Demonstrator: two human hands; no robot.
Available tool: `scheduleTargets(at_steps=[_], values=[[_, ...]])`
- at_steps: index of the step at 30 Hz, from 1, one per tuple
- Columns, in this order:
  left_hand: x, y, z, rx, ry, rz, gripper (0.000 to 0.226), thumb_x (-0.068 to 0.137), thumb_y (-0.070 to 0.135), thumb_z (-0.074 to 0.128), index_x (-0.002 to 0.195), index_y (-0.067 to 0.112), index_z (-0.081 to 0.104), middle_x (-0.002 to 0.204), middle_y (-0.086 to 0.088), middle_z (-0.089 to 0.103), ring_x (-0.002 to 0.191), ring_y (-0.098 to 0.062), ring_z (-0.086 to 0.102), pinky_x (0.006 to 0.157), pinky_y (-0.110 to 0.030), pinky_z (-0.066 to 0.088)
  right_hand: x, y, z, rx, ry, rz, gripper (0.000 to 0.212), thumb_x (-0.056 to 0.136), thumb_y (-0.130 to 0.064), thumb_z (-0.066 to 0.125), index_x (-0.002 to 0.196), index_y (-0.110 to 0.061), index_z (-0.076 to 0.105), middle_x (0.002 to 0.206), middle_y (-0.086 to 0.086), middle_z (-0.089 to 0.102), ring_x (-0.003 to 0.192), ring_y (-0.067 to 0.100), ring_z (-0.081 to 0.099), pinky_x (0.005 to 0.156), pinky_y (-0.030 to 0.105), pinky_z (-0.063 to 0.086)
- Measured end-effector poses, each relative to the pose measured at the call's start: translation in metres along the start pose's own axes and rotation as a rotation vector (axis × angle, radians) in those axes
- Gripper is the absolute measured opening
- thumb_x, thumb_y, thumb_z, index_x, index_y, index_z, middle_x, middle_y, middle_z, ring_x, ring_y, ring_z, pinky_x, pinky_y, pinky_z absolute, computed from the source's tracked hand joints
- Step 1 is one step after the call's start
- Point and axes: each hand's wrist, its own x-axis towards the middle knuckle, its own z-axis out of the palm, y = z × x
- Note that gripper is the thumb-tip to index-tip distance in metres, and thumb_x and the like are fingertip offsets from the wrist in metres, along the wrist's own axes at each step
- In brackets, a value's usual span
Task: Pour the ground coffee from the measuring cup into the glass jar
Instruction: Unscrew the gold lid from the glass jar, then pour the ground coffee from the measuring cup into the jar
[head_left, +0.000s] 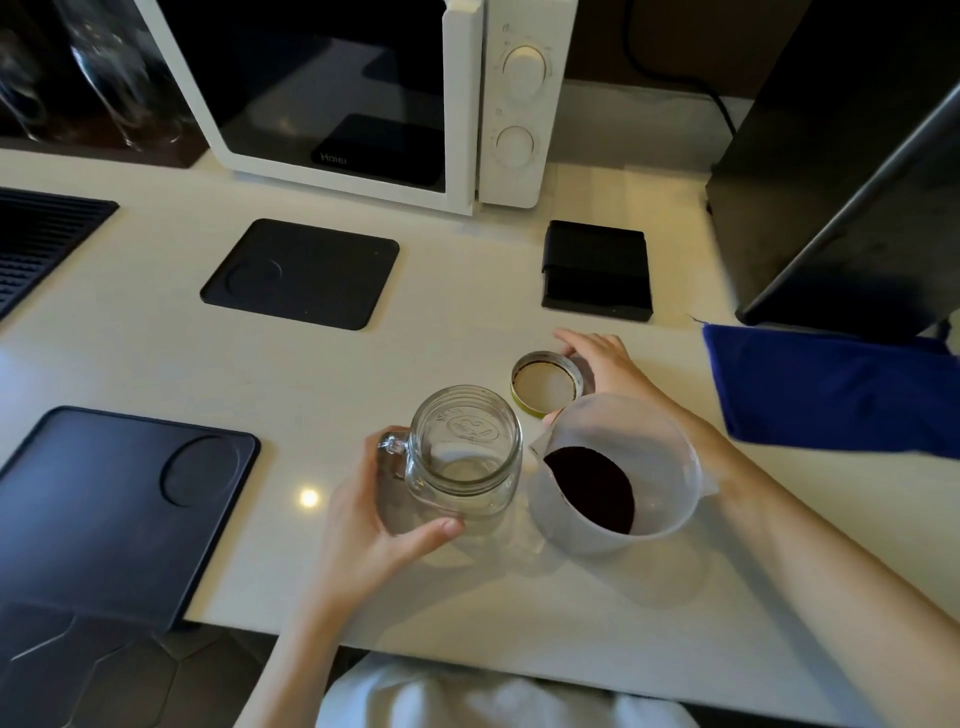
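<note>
- "Haier" is the only thing I can actually read, in grey letters low on the dark door of the white microwave (332, 104).
- The microwave's two dials (523, 70) have tiny marks around them, way too blurry to make out.
- The glass jar (465, 452) has some embossed lettering and a round emblem on its side, but I can't read it through the glass.

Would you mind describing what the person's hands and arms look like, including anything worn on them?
Both hands, left hand and right hand, are bare: no gloves, rings or watch visible. The forearms are uncovered too, with no sleeves in view. Fingernails look short and unpainted.
</note>
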Motion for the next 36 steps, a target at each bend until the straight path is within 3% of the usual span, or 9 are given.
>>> scheduleTargets(at_steps=[2,7,11,14,16,19,26,29,36], values=[[0.000,-0.002,0.000,-0.009,0.002,0.000,0.082,0.048,0.070,0.071,0.114,0.027,0.047,0.111,0.028,0.062,0.103,0.003,0.059,0.087,-0.016,0.044,-0.009,-0.007,-0.010,0.084,0.023,0.027,0.077,0.073,-0.015,0.077,0.137,-0.017,0.035,0.120,-0.004,0.042,0.119,0.014,0.035,0.091,0.016,0.030],[-0.001,-0.002,0.000,-0.039,-0.014,0.006,0.079,0.050,0.068,0.072,0.114,0.027,0.047,0.113,0.022,0.063,0.104,-0.001,0.060,0.088,-0.020,0.045,-0.051,-0.026,-0.035,0.444,0.234,0.103,0.014,0.087,-0.018,0.060,0.099,-0.017,0.066,0.093,-0.005,0.068,0.090,0.008,0.062,0.084,0.026,0.047],[-0.001,-0.008,-0.002,-0.115,-0.058,0.028,0.069,0.060,0.064,0.069,0.116,0.030,0.050,0.114,0.017,0.064,0.108,-0.009,0.060,0.093,-0.030,0.046,-0.095,-0.033,-0.019,0.722,0.570,0.224,0.031,0.091,-0.021,0.045,0.069,-0.013,0.065,0.068,-0.003,0.066,0.071,0.014,0.060,0.068,0.028,0.047],[0.004,-0.013,-0.002,-0.245,-0.018,-0.046,0.037,0.076,0.054,0.054,0.107,0.036,0.060,0.097,0.014,0.070,0.096,-0.009,0.062,0.086,-0.036,0.047,-0.117,-0.029,0.011,0.919,0.728,0.397,0.028,0.076,-0.037,0.049,0.057,-0.022,0.063,0.065,-0.004,0.064,0.070,0.017,0.056,0.067,0.031,0.041],[0.009,-0.014,-0.002,-0.340,0.103,-0.118,0.026,0.075,0.050,0.046,0.089,0.041,0.067,0.078,0.018,0.070,0.076,0.002,0.060,0.075,-0.024,0.045,-0.125,-0.030,0.026,1.001,0.771,0.408,0.025,0.067,-0.044,0.052,0.055,-0.024,0.060,0.064,-0.004,0.059,0.070,0.017,0.051,0.066,0.034,0.036],[0.015,-0.009,0.002,-0.412,0.196,-0.155,0.027,0.078,0.043,0.044,0.071,0.032,0.068,0.064,0.013,0.066,0.067,-0.005,0.055,0.071,-0.031,0.041,-0.126,-0.034,0.038,1.026,0.794,0.374,0.026,0.069,-0.042,0.054,0.048,-0.028,0.050,0.053,-0.015,0.046,0.058,0.007,0.041,0.060,0.031,0.031],[0.026,0.001,0.012,-0.667,0.276,-0.246,0.023,0.060,0.040,0.061,0.051,0.023,0.050,0.052,0.008,0.043,0.056,-0.009,0.035,0.056,-0.025,0.026,-0.110,-0.041,0.048,1.196,0.963,0.526,0.026,0.084,-0.031,0.058,0.061,-0.019,0.063,0.053,-0.012,0.064,0.061,0.008,0.059,0.061,0.025,0.045],[0.028,0.003,0.013,-0.702,0.286,-0.234,0.024,0.063,0.032,0.062,0.043,0.022,0.053,0.044,0.013,0.044,0.045,-0.003,0.037,0.047,-0.018,0.029,-0.104,-0.046,0.033,1.067,1.003,0.449,0.034,0.067,-0.032,0.064,0.054,-0.010,0.043,0.058,0.006,0.040,0.059,0.018,0.039,0.061,0.030,0.034],[0.034,0.010,0.017,-0.699,0.379,-0.197,0.051,0.084,0.011,0.049,0.034,0.022,0.050,0.034,0.015,0.040,0.034,-0.002,0.034,0.038,-0.015,0.024,-0.096,-0.046,-0.011,0.591,0.864,0.103,0.033,0.069,-0.013,0.061,0.050,-0.011,0.033,0.044,-0.009,0.032,0.049,0.004,0.030,0.047,0.013,0.029]])
